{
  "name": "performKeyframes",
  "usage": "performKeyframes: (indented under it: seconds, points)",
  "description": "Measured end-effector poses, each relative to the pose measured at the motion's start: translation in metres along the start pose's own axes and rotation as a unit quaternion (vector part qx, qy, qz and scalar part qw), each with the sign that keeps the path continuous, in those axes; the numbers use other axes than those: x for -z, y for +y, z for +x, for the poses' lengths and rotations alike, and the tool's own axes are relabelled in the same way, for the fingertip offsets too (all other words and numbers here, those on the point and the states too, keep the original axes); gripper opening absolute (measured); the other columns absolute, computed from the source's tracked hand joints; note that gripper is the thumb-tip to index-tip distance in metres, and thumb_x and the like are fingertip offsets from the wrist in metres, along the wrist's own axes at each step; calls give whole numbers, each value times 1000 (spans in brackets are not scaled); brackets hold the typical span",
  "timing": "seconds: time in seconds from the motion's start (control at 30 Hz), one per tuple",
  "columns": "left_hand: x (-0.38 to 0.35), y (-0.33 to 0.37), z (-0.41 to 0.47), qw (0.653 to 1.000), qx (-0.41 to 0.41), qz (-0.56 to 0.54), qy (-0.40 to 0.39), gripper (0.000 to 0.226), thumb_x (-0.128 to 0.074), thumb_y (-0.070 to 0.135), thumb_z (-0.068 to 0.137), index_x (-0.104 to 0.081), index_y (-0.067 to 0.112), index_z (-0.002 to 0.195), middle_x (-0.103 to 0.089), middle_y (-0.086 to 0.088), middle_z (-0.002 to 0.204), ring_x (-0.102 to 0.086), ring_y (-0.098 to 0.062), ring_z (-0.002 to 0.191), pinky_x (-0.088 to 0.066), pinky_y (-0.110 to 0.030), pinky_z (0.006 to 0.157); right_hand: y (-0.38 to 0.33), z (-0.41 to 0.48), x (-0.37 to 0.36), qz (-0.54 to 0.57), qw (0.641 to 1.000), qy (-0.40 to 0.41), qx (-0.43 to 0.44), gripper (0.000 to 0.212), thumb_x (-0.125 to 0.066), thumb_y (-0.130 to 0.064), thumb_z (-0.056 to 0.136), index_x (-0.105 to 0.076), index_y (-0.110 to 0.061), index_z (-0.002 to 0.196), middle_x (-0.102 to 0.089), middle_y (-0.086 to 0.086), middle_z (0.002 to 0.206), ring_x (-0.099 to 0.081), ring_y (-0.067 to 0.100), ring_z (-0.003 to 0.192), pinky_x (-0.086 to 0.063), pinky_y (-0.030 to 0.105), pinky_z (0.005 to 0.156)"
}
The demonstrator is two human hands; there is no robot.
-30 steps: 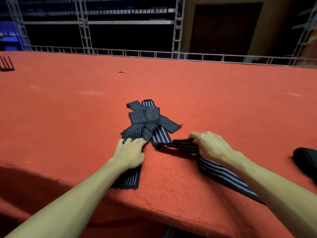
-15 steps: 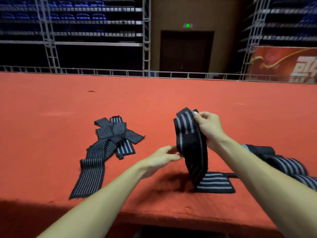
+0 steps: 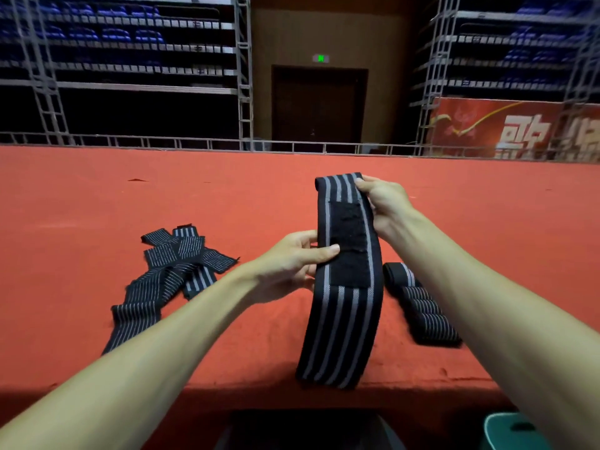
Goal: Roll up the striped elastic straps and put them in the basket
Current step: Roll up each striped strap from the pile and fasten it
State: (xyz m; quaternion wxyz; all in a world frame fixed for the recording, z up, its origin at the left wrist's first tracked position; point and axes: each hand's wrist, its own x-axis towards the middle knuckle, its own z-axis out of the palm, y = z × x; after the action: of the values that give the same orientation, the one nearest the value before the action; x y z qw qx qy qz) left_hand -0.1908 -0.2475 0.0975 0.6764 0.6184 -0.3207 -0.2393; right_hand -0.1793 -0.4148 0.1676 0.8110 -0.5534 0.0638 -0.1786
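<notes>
Surface [image 3: 97,196]: a red, felt-like covering that filled the lower half of the view, its front edge running across at 6 o'clock.
Railing [image 3: 194,143]: a low metal rail that bounded the far edge of the surface.
Room: a dim hall; tiered blue seats [image 3: 130,37] on metal scaffolding stood at 10 o'clock, a dark door [image 3: 319,105] under a green sign [image 3: 320,58] at 12 o'clock, and a red banner [image 3: 506,128] at 2 o'clock.
Loose straps [image 3: 168,271]: a crossed heap of striped bands that lay flat at 9 o'clock of the held strap, well apart from both hands.
Left hand [image 3: 292,261]: reached in from 7 o'clock and gripped the held strap at mid-height, the thumb laid across its front onto the black patch, the fingers behind.
Held strap [image 3: 344,319]: hung nearly upright between the hands, stripes facing the viewer, its lower end resting on the surface near the front edge.
Right hand [image 3: 380,206]: came in from 5 o'clock and pinched the strap's top end.
Further strap [image 3: 418,306]: lay bunched on the surface at 3 o'clock of the held strap, partly hidden by the right forearm.
</notes>
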Motion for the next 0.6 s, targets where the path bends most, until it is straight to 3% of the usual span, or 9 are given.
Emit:
performKeyframes:
  seconds: [0.07,0.1,0.13,0.2,0.33,0.5,0.6]
  points:
    - [-1,-2,3,999,5,-32,-4,40,-62,20,91,-54,2,126,-55,-28,126,-48,-37,103,-39,-49,92,3,8,-1,-4,1000,3,-1,28,-56,-1,92,-61,-4,119,-69,8,82,-67,15,65,-57,29,56]
    - [0,-5,4,999,9,-41,-2,40,-60,20,92,-54,1,126,-59,-25,122,-56,-33,97,-47,-43,87,5,10,0,-14,1000,1,-1,27,-56,-1,92,-62,-5,119,-69,6,82,-67,14,66,-58,29,58]
    - [0,-11,6,998,20,-52,2,35,-58,21,93,-56,3,123,-64,-17,111,-63,-23,85,-54,-32,73,10,13,0,-25,1000,-4,-4,27,-56,-2,92,-63,-6,119,-70,6,85,-68,14,69,-59,31,63]
    - [3,-28,10,997,52,-48,10,25,-52,20,95,-58,8,116,-68,-4,92,-65,-11,67,-54,-20,51,26,24,4,-50,998,-18,-16,27,-54,-1,93,-64,-9,117,-70,5,88,-67,15,74,-59,35,74]
    - [15,-77,23,993,108,14,42,24,-48,21,99,-57,5,116,-68,0,84,-64,-9,61,-53,-23,50,78,49,18,-94,994,-24,-46,33,-55,3,91,-62,-10,121,-71,5,87,-67,12,65,-56,31,66]
    - [38,-136,52,968,114,153,163,20,-56,14,95,-49,3,111,-52,0,61,-51,-7,41,-45,-24,38,135,79,33,-127,989,0,-78,39,-50,8,91,-60,-20,116,-71,8,88,-65,16,67,-55,31,61]
    - [52,-156,68,937,87,246,233,24,-62,22,92,-51,10,109,-53,4,60,-53,-11,50,-47,-28,50,159,99,38,-134,988,1,-76,44,-48,10,90,-61,-22,116,-71,11,91,-64,20,69,-55,36,65]
